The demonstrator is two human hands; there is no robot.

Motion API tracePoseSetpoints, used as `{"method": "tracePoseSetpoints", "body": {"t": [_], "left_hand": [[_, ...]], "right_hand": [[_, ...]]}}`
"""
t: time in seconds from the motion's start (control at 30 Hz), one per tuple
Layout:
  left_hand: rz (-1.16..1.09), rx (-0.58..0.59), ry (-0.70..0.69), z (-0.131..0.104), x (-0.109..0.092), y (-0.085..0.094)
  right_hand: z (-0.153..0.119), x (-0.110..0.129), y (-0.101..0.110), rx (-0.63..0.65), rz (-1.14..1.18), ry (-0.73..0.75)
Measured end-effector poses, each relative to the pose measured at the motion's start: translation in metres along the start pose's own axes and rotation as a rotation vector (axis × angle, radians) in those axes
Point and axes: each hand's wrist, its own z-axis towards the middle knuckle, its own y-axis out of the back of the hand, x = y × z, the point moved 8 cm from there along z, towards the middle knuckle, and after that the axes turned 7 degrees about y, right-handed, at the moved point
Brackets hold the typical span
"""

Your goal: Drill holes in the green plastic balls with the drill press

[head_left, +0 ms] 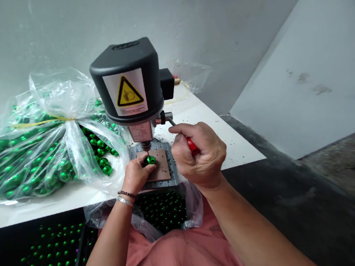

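Note:
A black-headed bench drill press [126,79] with a yellow warning label stands in front of me. Under its bit, a shiny green ball [150,160] rests on a brown square board [162,171] over the grey drill base [173,174]. My left hand [136,171] pinches the ball between thumb and fingers, and the bit's tip appears at or just above its top. My right hand [199,154] is wrapped round the red knob [192,145] of the feed lever, right of the drill head, with the forefinger stretched along the lever rod.
A clear plastic bag [72,138] full of green balls, tied with a yellow band, lies left of the drill. More green balls [164,208] sit in an open bag at my lap. Dark shavings litter the white table [244,152]. A clear container [195,75] stands behind.

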Motion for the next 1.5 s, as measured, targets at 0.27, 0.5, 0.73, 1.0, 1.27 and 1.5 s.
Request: {"method": "tracePoseSetpoints", "body": {"t": [0.27,0.5,0.73,1.0,1.27,1.5], "left_hand": [[-0.015,-0.019,0.017,0.000,0.002,0.001],[0.019,-0.029,0.011,0.001,0.006,0.000],[0.029,-0.030,-0.020,0.000,0.006,-0.001],[-0.008,0.218,-0.042,-0.040,0.006,0.004],[0.253,-0.414,0.081,-0.010,0.039,0.095],[0.744,-0.345,0.241,0.029,0.083,0.081]], "right_hand": [[-0.013,-0.003,-0.001,-0.048,0.017,-0.039],[-0.032,-0.006,-0.007,-0.019,0.076,-0.056],[0.008,-0.003,-0.002,-0.056,-0.011,-0.048],[0.050,-0.015,-0.010,-0.049,0.156,-0.253],[0.045,-0.015,-0.010,-0.081,0.177,-0.259],[0.043,-0.017,-0.010,-0.064,0.203,-0.285]]}}
